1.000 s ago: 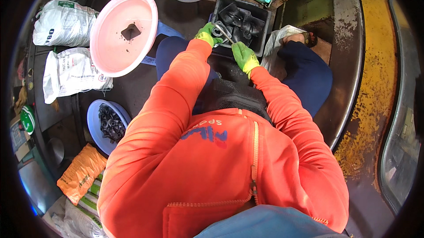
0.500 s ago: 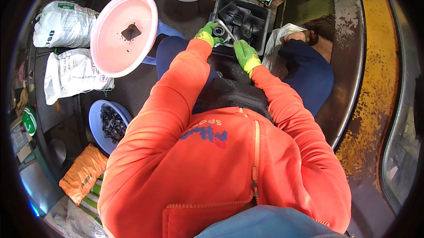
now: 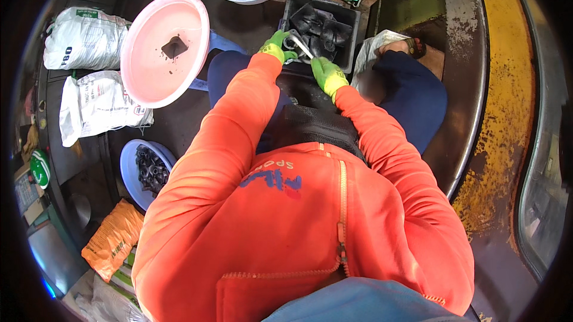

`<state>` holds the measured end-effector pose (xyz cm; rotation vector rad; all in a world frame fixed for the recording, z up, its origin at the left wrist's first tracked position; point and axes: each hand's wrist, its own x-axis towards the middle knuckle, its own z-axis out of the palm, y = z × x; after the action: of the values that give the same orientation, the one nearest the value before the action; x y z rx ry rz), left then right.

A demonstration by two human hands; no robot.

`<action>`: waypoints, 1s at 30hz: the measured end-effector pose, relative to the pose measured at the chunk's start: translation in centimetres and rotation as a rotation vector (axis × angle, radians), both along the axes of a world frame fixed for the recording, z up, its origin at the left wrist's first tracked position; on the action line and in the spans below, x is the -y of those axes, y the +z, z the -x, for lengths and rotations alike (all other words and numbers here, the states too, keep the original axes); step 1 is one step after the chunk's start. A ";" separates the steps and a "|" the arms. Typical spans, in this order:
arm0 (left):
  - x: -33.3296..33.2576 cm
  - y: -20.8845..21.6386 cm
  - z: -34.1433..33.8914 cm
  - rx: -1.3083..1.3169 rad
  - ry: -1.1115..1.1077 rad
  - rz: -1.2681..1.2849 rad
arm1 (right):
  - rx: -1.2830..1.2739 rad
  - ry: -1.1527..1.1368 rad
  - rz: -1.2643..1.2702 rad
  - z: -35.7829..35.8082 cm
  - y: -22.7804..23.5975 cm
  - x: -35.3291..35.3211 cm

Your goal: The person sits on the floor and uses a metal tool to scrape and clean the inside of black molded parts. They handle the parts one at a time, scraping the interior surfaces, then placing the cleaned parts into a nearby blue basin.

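By the black crate [image 3: 356,29], the left hand [image 3: 275,46] pinches a dark ring [image 3: 290,42], the right hand [image 3: 327,75] a metal rod [image 3: 303,47]. I'd hold the ring steady.

A slim, pale tool [image 3: 303,46] is slanting from eleven toward five o'clock; a dark, rounded part [image 3: 289,42] is sitting at its nine o'clock.

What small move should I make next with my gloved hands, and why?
Probably steady the small dark part with your left hand and ease the pale tool gently along it with your right hand, since the tool's far end appears to meet the part near the black crate.
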<state>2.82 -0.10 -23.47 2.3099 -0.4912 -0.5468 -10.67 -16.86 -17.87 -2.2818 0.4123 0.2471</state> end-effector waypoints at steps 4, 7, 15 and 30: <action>0.5 2.4 -0.1 -0.025 -0.063 -0.156 | -0.235 0.104 0.043 -0.4 1.1 0.4; 0.9 3.6 -0.1 0.065 -0.006 -0.236 | -0.094 0.023 -0.074 -0.3 1.2 0.6; 0.4 3.4 0.6 0.029 -0.011 -0.148 | -0.041 0.012 -0.040 0.0 0.6 0.2; -1.4 4.1 0.7 -0.172 0.179 0.397 | 0.202 -0.039 -0.307 -0.8 9.4 0.8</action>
<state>2.16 1.26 -19.38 1.8866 -0.2774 -0.5039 -9.86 -17.70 -8.51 -1.9724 0.2921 0.0537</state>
